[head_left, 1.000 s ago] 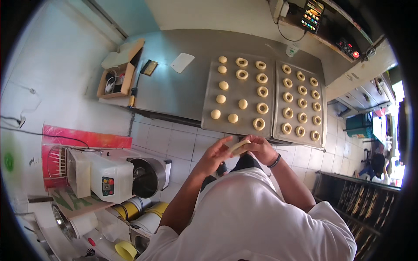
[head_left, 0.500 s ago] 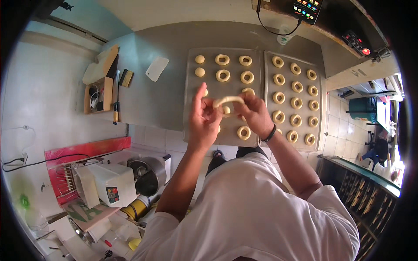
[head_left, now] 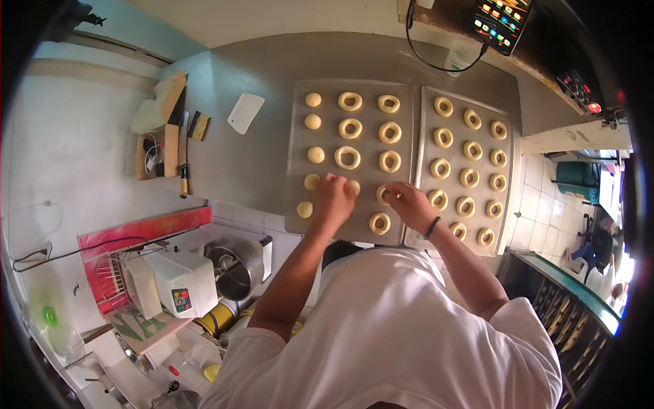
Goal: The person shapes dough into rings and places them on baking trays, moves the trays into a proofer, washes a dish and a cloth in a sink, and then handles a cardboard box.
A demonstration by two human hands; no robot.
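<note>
My left hand (head_left: pixel 334 202) is low over the left baking tray (head_left: pixel 371 236), palm down with curled fingers. Its thumb side meets a pale dough ball (head_left: pixel 354 187); whatever the fingers close on is hidden. My right hand (head_left: pixel 410 206), a dark band at its wrist, has its fingers bunched at the right side of a dough ring (head_left: pixel 381 195). What lies between those fingertips cannot be made out. Higher in the middle column is a wide dough ring (head_left: pixel 347 157). Several dough balls (head_left: pixel 315 155) line the tray's left side, and several rings fill its right column.
A second tray (head_left: pixel 429 102) of dough rings lies to the right. Left on the metal table are a white scraper (head_left: pixel 245 113), a knife (head_left: pixel 184 163) and an open cardboard box (head_left: pixel 170 146). A mixer (head_left: pixel 177 283) stands at lower left. A phone (head_left: pixel 503 24) with its cable is at the upper right.
The dough ring held between both hands now lies on the tray in the middle column. My hands have parted and moved down to the lower tray rows.
</note>
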